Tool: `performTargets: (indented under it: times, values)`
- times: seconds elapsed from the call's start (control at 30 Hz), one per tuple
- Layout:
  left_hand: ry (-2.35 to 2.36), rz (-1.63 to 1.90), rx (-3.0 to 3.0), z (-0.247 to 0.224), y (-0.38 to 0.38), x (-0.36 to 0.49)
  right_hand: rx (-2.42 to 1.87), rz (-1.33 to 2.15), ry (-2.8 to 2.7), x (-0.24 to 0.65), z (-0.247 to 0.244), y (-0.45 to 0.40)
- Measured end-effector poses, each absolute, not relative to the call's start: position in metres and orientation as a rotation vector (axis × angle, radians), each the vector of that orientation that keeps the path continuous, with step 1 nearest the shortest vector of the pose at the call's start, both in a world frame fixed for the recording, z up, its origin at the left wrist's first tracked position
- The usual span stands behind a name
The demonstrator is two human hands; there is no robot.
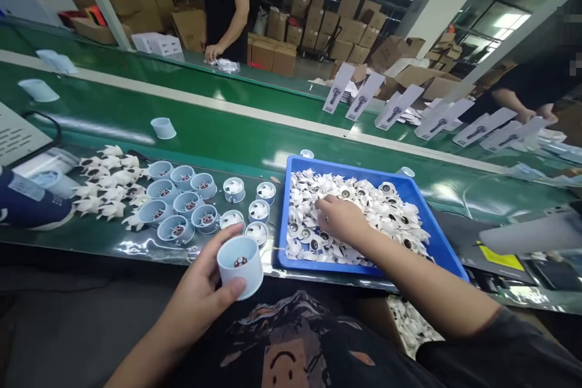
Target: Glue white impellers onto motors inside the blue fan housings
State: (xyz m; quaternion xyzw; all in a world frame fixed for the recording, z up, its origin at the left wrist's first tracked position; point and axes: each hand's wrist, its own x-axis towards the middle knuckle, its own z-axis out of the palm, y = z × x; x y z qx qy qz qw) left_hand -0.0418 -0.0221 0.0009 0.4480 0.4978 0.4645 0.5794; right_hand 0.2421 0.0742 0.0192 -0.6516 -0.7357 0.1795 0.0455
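My left hand is wrapped round a light blue cylindrical fan housing, its open top tilted toward me and a small red and copper motor core inside. Reaching into a blue tray, my right hand has its fingers curled down among many white fan impellers; its fingertips are partly hidden, so what they pinch cannot be made out. Left of the tray stand several housings with white impellers inside. Beyond them are several housings with bare motor cores.
Loose white impellers are heaped at the left, near a dark blue container. A green conveyor belt carries scattered blue housings. Printed white boxes line its far side, where two other people work. A grey-white cylinder lies at right.
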Motion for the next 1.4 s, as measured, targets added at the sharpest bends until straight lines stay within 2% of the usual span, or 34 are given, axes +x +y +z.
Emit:
performTargets:
  times: [0.27,0.4,0.47,0.63,0.77,0.93,1.1,1.17,1.3,1.4]
  values:
    - [0.984,1.063,1.313,-0.014,-0.030,-0.030,-1.261,1.356,-1.706,0.219,0.051,0.023]
    - [1.156,0.991,1.837,0.000,-0.029,-0.004,-1.101,1.463,-1.620,0.209,0.055,-0.013]
    - [1.165,0.990,2.069,0.007,-0.030,0.010,-1.109,1.338,-1.698,0.209,0.059,-0.029]
    - [1.055,1.128,2.529,0.008,-0.037,0.032,-1.339,0.610,-2.221,0.206,0.064,-0.050]
    - [1.046,1.231,2.661,0.006,-0.042,0.032,-1.260,0.667,-2.194,0.211,0.062,-0.048]
    - [1.044,1.160,2.584,0.019,-0.011,0.011,-0.918,0.824,-2.029,0.251,0.063,-0.059]
    - [1.650,0.719,2.271,0.042,0.103,0.007,-1.149,0.757,-1.786,0.284,0.036,-0.062]
    - [1.771,0.665,2.210,0.044,0.160,0.011,-1.216,0.746,-1.749,0.287,0.024,-0.058]
    - [1.859,0.411,2.119,0.035,0.239,0.016,-1.217,0.726,-1.753,0.295,0.014,-0.053]
    - [1.816,0.210,2.118,0.032,0.256,0.001,-1.298,0.622,-1.742,0.315,0.018,-0.058]
